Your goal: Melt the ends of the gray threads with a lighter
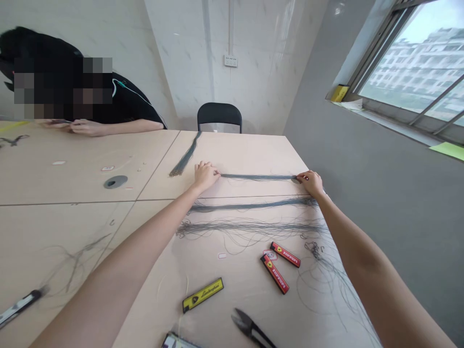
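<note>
Snips (250,328), Lamborghini (203,295), 2 Ferrari tags (274,273), hands (206,176) (311,182) on thread (257,177).

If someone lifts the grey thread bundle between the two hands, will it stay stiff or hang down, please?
The grey thread bundle will probably hang floppy: it is made of thin strands, and some stray loose from it. It is likely light. Its ends may snag, like the tangled strands nearby.

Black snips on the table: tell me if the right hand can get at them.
Likely yes: the black snips lie nearer the person, with only red tags and loose grey strands between. The right hand would first release the grey strand bundle it pinches.
</note>
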`<move>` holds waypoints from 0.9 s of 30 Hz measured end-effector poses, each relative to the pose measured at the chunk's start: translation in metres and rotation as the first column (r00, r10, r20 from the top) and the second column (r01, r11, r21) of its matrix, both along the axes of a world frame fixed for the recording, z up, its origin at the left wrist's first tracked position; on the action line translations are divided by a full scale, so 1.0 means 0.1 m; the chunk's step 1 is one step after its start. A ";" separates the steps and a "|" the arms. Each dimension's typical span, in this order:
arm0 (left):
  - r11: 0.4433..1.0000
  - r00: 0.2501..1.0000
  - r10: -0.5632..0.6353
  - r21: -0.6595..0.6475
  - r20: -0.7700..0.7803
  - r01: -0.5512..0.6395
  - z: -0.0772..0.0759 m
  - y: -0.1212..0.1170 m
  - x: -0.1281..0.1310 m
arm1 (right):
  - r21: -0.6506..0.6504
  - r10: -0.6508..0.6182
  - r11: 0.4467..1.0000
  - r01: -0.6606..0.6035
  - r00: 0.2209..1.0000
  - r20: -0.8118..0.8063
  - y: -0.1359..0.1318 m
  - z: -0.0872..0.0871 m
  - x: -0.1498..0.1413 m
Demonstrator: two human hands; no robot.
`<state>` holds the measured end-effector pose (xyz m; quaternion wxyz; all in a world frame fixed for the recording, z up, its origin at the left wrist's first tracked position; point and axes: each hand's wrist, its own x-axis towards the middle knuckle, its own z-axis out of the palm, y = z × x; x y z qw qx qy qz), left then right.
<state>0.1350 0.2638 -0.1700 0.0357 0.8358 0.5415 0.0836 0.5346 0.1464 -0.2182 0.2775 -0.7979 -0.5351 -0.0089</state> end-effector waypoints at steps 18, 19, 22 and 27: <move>0.999 0.998 0.009 -0.031 0.067 -0.007 -0.06 -0.01 0.09 | -0.152 -0.142 0.979 0.133 0.989 -0.046 -0.30 0.19 0.42; 1.000 0.997 0.017 -0.028 0.075 -0.014 -0.07 -0.02 0.10 | -0.130 -0.167 0.978 0.163 0.986 -0.024 -0.29 0.18 0.40; 1.000 0.995 0.029 -0.009 0.096 -0.028 -0.08 -0.04 0.11 | -0.055 -0.225 0.973 0.226 0.974 0.033 -0.25 0.15 0.32; 0.999 0.992 -0.043 0.026 0.116 0.040 -0.07 -0.08 0.13 | -0.036 -0.052 0.998 0.054 0.996 0.071 -0.26 0.17 0.07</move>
